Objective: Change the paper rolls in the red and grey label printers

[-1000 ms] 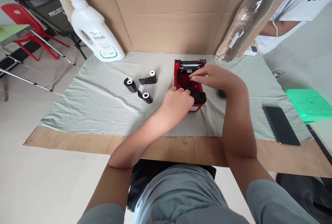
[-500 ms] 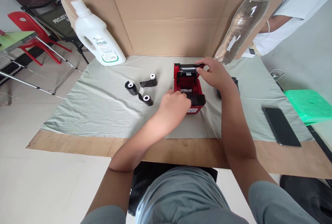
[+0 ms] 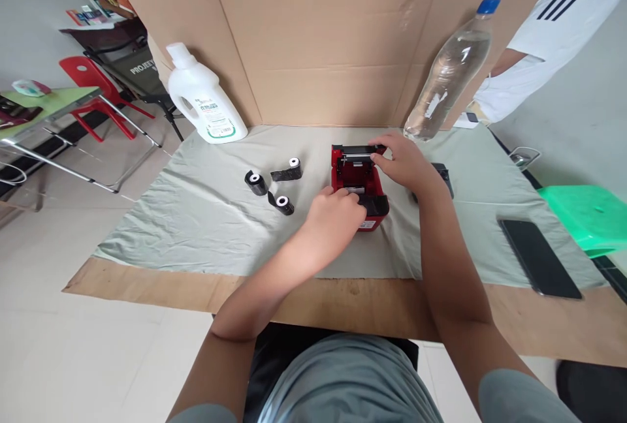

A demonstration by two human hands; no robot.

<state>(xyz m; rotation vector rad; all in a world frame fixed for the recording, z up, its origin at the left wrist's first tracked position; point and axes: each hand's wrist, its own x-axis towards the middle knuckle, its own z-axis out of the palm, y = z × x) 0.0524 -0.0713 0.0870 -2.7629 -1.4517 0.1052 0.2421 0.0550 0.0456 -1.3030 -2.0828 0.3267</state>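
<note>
A small red and black printer [image 3: 336, 183] stands on the cloth with its lid raised, showing the hollow inside. My left hand [image 3: 337, 213] is closed over the printer's near left side, its fingertips partly hidden inside the body. At the upper right, my right hand [image 3: 401, 160] pinches the edge of the raised black lid [image 3: 360, 150] between thumb and fingers. Left of the printer lie three small black paper rolls: one [image 3: 255, 183] on its side, one [image 3: 292, 167] with a loose tail, and one [image 3: 284, 205] nearest me.
A white detergent bottle [image 3: 208, 106] and a clear water bottle [image 3: 450, 77] stand before a cardboard screen [image 3: 323, 38]. A black object [image 3: 443, 176] is partly behind my right forearm. A phone [image 3: 539, 256] lies at the right. Another person's white sleeve [image 3: 563, 18] shows beyond the screen.
The camera view has tilted up, so everything sits lower in the picture. Both hands keep their places on the printer, and its lid stays raised.
</note>
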